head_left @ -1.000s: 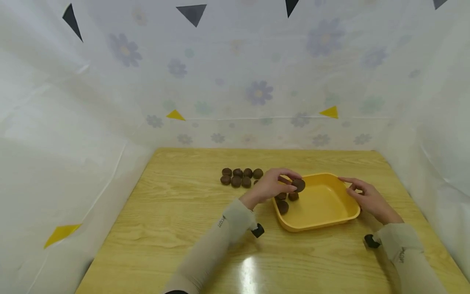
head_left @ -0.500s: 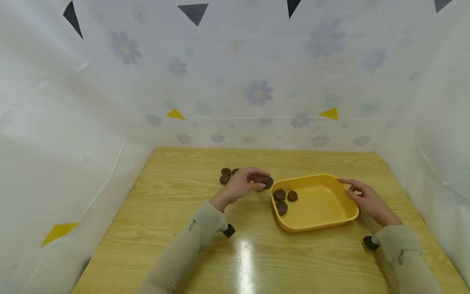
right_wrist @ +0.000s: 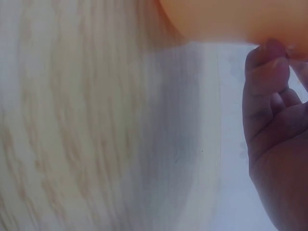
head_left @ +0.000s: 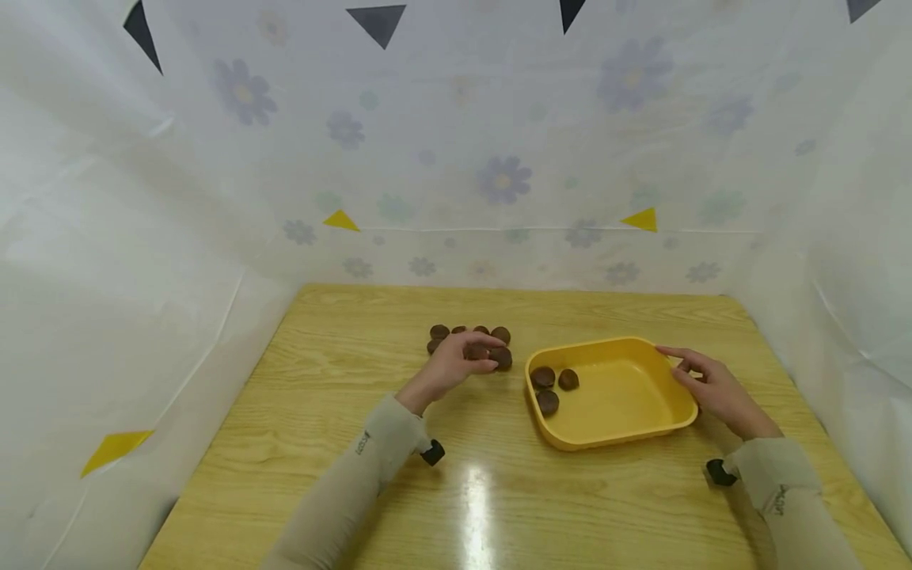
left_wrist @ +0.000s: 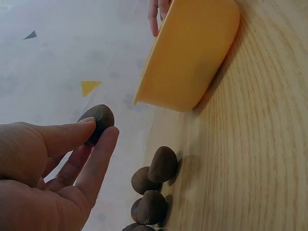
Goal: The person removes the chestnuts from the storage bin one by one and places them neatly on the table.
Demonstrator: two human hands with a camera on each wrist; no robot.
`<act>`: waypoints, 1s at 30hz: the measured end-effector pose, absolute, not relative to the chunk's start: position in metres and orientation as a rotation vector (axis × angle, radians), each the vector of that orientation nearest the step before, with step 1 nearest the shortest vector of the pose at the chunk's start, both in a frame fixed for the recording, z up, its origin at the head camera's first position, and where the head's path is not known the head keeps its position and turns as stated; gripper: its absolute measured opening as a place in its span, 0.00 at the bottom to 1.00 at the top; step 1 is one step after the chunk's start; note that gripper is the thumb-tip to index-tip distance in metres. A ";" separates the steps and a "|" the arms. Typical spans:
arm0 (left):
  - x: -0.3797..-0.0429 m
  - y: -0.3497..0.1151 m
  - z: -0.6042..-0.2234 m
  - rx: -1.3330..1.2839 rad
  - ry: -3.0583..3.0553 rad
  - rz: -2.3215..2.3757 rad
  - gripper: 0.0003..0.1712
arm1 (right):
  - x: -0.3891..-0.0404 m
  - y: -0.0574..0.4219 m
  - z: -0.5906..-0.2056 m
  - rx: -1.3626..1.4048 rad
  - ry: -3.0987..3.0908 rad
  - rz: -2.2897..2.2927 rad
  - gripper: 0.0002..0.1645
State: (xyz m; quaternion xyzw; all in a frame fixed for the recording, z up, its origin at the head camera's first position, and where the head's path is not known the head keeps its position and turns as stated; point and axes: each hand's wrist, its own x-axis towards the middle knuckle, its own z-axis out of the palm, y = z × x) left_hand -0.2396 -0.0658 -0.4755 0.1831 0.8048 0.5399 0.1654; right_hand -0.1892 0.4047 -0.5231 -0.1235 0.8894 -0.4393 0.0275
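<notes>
My left hand (head_left: 452, 364) pinches a dark brown chestnut (left_wrist: 104, 118) between thumb and fingertips. In the head view it is over the near right end of a two-row group of chestnuts (head_left: 501, 336), part of which the hand hides. The left wrist view shows several chestnuts (left_wrist: 162, 164) on the table below the held one. A yellow plastic tray (head_left: 613, 427) stands to the right, with 3 chestnuts (head_left: 547, 402) at its left end. At its right end, my right hand (head_left: 720, 392) holds the rim; the right wrist view shows its fingertips (right_wrist: 269, 72) against the outer wall.
Everything stands on a light wood-grain table (head_left: 342, 443). A white patterned sheet (head_left: 442, 142) hangs behind it and at both sides. Black wrist cameras (head_left: 432, 452) stick out from the sleeves.
My left hand has moved left from over the tray to the chestnut rows, carrying the chestnut. The tray and my right hand stay in place.
</notes>
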 end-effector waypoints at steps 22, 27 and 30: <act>-0.244 -0.055 -0.515 0.424 2.225 1.580 0.19 | -0.187 0.405 -0.522 -0.357 2.759 -1.310 0.29; -0.245 -0.053 -0.521 0.470 2.306 1.490 0.18 | -0.187 0.406 -0.523 -0.374 2.767 -1.315 0.28; -0.245 -0.051 -0.521 0.485 2.325 1.471 0.18 | -0.187 0.408 -0.523 -0.381 2.778 -1.308 0.28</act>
